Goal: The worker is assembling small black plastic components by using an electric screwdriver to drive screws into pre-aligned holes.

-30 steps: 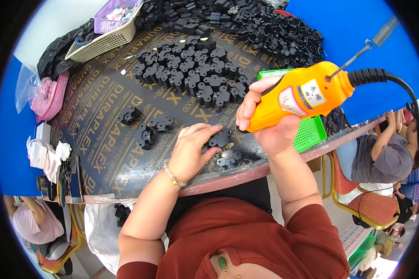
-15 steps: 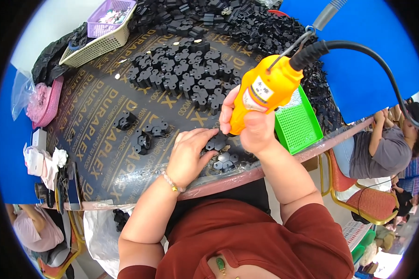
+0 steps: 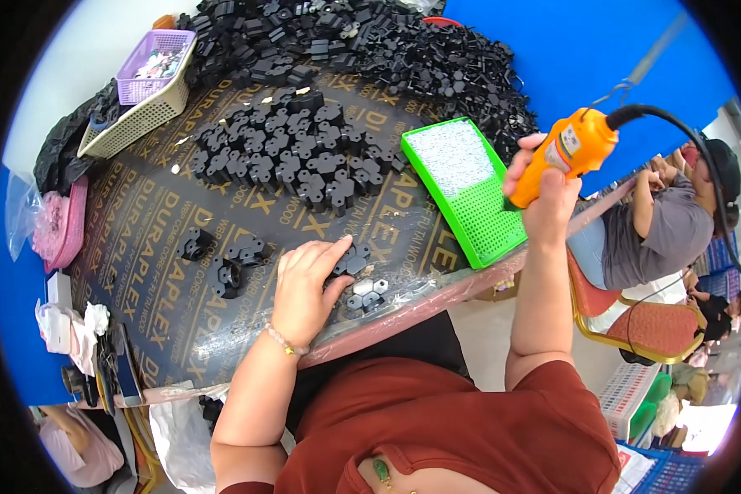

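Observation:
My left hand (image 3: 299,292) rests near the table's front edge, its fingers and thumb around a black plastic part (image 3: 355,259). Just in front of that part lies a shiny grey-and-black piece (image 3: 368,294). My right hand (image 3: 545,206) grips an orange electric screwdriver (image 3: 565,154), with a black cable at its upper end and a hook and spring above. The screwdriver's lower end is over the right side of a green perforated tray (image 3: 479,216); its tip is hidden. Small pale pieces, probably screws, fill the tray's far half (image 3: 449,160).
Rows of black plastic parts (image 3: 292,148) stand mid-table, with loose black pieces (image 3: 370,49) heaped behind. Several parts (image 3: 226,276) sit left of my left hand. Baskets (image 3: 144,115) stand far left, a pink one (image 3: 66,230) nearer. A person (image 3: 650,247) sits at right.
My right hand has moved the screwdriver right, away from the black part to the green tray. My left hand stays on the part. The view has shifted, uncovering the tray's far half.

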The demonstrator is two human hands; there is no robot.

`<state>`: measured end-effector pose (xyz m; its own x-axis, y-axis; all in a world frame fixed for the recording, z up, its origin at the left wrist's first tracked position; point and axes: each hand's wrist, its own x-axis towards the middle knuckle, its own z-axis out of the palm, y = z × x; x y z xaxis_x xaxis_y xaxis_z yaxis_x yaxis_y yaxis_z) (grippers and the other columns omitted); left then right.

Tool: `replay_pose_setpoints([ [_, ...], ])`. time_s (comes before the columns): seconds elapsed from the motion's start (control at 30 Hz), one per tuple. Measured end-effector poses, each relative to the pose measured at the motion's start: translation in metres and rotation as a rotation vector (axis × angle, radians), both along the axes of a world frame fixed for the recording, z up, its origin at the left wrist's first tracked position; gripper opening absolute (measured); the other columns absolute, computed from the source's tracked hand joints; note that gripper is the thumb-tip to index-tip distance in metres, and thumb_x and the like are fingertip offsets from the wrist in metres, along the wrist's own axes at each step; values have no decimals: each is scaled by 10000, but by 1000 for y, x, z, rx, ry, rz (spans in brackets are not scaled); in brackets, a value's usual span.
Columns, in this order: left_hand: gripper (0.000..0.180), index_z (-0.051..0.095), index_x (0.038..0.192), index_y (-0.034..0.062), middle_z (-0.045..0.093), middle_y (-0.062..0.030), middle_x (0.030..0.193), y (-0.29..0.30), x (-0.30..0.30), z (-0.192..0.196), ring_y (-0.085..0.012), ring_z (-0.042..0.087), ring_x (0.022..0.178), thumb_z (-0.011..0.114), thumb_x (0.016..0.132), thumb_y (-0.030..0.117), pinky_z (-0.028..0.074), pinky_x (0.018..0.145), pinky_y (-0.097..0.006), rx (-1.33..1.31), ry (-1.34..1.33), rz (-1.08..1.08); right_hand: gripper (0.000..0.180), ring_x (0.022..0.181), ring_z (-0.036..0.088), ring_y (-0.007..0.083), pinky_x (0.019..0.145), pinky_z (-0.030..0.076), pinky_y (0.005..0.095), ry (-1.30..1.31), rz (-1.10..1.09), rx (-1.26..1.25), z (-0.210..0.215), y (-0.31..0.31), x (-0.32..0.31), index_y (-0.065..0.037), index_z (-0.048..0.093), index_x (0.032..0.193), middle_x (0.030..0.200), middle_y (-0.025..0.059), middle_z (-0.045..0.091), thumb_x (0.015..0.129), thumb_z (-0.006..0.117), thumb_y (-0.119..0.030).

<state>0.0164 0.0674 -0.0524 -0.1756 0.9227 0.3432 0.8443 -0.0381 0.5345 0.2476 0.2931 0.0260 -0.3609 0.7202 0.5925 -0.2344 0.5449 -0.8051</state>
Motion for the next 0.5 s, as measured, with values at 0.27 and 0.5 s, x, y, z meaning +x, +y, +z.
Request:
replay_pose_setpoints([
  [0.27, 535, 645, 1206, 92, 673, -118, 1109, 2, 2, -1, -299, 603, 1104, 818, 700, 113, 422, 954, -411, 36, -24, 57, 663, 593, 570, 132, 543, 457, 241, 81, -164, -77, -43, 29, 59, 18, 542, 1113, 763, 54, 579, 868, 655, -587],
  [0.5, 534, 646, 1205, 87, 673, -116, 1108, 1, 3, -2, -294, 604, 1102, 817, 701, 121, 420, 952, -410, 41, 4, 69, 776, 584, 539, 169, 533, 453, 293, 173, -173, -91, -18, 7, 50, -23, 528, 1121, 776, 61, 545, 799, 617, -724],
])
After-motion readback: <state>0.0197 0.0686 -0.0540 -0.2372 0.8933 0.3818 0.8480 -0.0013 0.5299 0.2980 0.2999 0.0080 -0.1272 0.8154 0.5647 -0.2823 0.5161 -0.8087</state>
